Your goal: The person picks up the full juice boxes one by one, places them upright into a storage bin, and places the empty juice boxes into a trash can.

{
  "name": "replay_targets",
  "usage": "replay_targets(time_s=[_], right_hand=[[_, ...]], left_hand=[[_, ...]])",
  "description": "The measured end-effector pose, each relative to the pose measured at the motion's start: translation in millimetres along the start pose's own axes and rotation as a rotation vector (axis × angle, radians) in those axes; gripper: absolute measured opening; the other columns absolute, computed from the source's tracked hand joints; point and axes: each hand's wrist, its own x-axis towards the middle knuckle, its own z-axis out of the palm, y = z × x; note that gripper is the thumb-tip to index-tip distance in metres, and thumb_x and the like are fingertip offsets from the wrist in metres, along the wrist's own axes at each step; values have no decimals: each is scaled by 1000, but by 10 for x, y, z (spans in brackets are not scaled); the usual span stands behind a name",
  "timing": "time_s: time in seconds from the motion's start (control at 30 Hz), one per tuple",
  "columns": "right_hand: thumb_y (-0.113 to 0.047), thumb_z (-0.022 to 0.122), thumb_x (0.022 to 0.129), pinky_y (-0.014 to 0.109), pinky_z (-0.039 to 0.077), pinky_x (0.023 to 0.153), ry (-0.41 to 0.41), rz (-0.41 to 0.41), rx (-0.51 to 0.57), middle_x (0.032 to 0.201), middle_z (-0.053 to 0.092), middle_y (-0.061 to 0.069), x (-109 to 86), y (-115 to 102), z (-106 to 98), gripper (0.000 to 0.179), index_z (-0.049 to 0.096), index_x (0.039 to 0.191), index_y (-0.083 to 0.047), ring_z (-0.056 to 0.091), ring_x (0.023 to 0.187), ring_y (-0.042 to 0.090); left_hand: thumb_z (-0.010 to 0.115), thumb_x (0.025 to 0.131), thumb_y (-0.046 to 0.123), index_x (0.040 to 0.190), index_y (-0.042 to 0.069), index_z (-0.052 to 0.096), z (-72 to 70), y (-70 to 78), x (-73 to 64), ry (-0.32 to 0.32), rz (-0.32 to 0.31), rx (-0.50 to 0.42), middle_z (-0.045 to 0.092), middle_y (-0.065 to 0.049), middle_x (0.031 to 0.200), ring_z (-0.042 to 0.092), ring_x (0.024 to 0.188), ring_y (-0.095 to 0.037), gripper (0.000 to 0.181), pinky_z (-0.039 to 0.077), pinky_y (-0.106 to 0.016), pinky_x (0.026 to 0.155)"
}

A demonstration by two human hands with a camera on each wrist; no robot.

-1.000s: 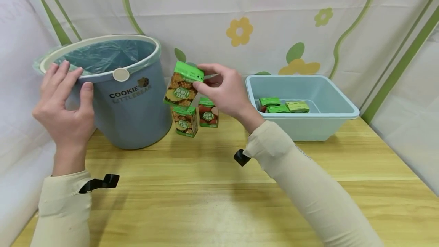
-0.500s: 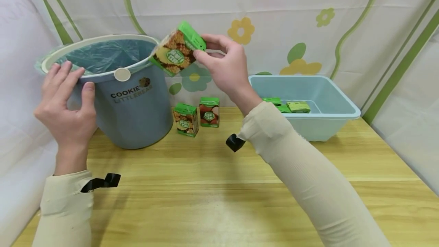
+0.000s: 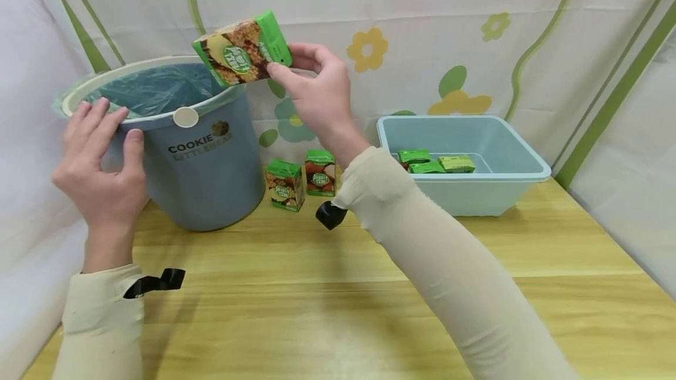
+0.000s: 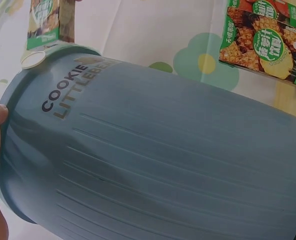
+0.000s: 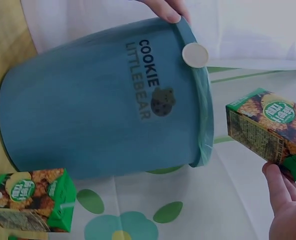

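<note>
My right hand (image 3: 319, 84) pinches a pineapple juice box (image 3: 237, 54) by its green top end. The box is tilted nearly on its side, over the right part of the bin's rim in the head view; in the right wrist view it shows beyond the rim. With straight fingers, my left hand (image 3: 102, 169) rests on the near left rim of the blue trash bin (image 3: 211, 180). A clear plastic liner (image 3: 158, 90) lines the bin. Right of the bin, another pineapple juice box (image 3: 285, 185) stands upright beside a red-fronted juice box (image 3: 320, 173).
A light blue plastic tub (image 3: 465, 195) stands at the back right, with several green-topped boxes (image 3: 428, 167) inside. Behind everything hangs a white flowered cloth (image 3: 422, 16). The wooden table (image 3: 296, 298) stretches in front.
My right hand has lifted the juice box up and left from beside the bin to above its rim, tipping it from nearly upright towards its side. The left hand stays on the rim.
</note>
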Motion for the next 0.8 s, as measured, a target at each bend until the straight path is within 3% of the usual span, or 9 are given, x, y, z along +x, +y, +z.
replay_targets(time_s=[0.27, 0.8], right_hand=[[-13, 80, 95, 20, 62, 85, -39, -9, -6, 118, 73, 7, -9, 62, 223, 40, 67, 132, -6, 77, 103, 12], [-28, 75, 101, 15, 58, 87, -157, 36, -216, 129, 68, -3, -35, 197, 432, 49, 57, 144, -14, 71, 115, 4]], left_hand=[[73, 93, 35, 120, 14, 83, -16, -2, 16, 1, 5, 2, 75, -4, 133, 61, 141, -11, 35, 41, -30, 125], [73, 94, 36, 123, 13, 81, 74, -1, -29, -29, 17, 2, 75, -7, 135, 60, 142, -13, 37, 39, -31, 126]])
